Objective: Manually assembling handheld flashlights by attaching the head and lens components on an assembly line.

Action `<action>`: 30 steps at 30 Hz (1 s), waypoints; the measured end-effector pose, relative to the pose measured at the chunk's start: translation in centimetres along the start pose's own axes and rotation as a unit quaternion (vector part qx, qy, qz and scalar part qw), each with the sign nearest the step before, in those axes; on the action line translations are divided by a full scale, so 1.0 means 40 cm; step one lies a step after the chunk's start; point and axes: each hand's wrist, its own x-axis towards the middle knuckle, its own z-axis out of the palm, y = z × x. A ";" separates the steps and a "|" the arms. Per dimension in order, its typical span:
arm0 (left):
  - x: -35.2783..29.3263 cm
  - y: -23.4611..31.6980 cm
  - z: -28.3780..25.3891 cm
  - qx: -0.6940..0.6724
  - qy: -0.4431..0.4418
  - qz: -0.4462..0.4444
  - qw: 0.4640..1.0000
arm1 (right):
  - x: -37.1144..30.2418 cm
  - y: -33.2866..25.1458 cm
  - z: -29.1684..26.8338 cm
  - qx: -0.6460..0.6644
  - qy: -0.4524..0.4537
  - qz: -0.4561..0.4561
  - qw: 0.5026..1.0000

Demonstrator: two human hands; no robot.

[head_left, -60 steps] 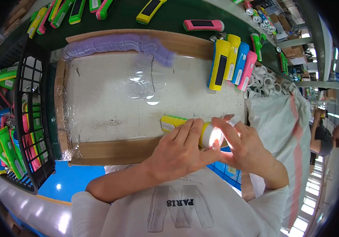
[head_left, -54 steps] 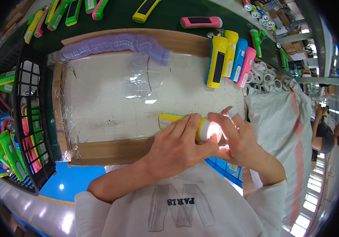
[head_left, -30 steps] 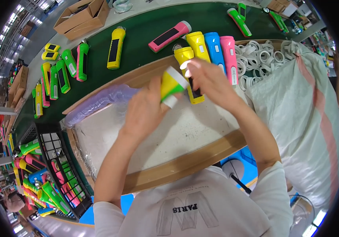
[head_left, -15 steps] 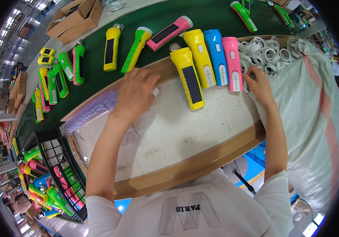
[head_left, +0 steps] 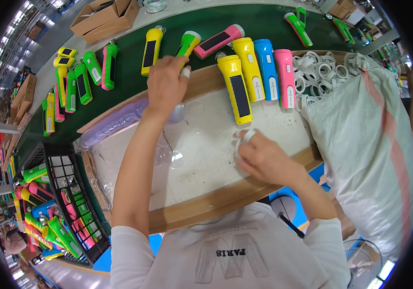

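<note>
Upper middle of the frame, left hand [head_left: 167, 83] sits over the lower end of a green-and-yellow flashlight [head_left: 188, 42] on the green belt [head_left: 264, 24]. Lens end points up and right, clear of my fingers. Fingers are bent, but can't tell if they actually grip it; my hand hides the contact. White band [head_left: 185, 72] on one finger.

Right of center, right hand [head_left: 266, 156] is over the cardboard tray [head_left: 216, 201], fingers curled in and pinched on a white ring [head_left: 237, 149]. Ring is blurred, so can't tell its exact angle. Another white band [head_left: 248, 136] on a finger there.

Just above that hand, four flashlights lie side by side across the tray's far edge, lens ends up: front yellow one [head_left: 235, 89], second yellow one [head_left: 249, 70], blue one [head_left: 266, 70], pink one [head_left: 285, 79]. Right of them, pile of white rings [head_left: 324, 70], then a pale sack [head_left: 370, 159] with a pink stripe.

Left part of the tray: purple-tinted stack of clear discs [head_left: 115, 126] along the far rim, a few loose discs [head_left: 175, 159] near my left forearm. Lower left: black basket [head_left: 99, 251] with mixed-color flashlights.
</note>
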 end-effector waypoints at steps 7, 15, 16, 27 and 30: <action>0.175 -0.051 0.113 0.183 -0.109 -0.119 0.970 | 0.036 -0.007 0.137 0.008 0.007 -0.056 0.998; 0.222 -0.114 0.179 0.171 -0.089 -0.067 0.979 | 0.052 0.030 0.150 0.065 0.054 -0.047 0.995; 0.223 -0.113 0.180 0.169 -0.083 -0.066 0.980 | 0.050 0.030 0.147 0.068 0.059 -0.045 0.995; 0.134 0.010 0.039 0.094 -0.006 0.075 0.993 | 0.031 -0.002 0.119 0.074 0.133 0.006 0.988; -0.003 0.082 -0.036 0.025 -0.213 0.148 0.965 | 0.027 0.000 0.100 0.026 0.113 -0.004 0.993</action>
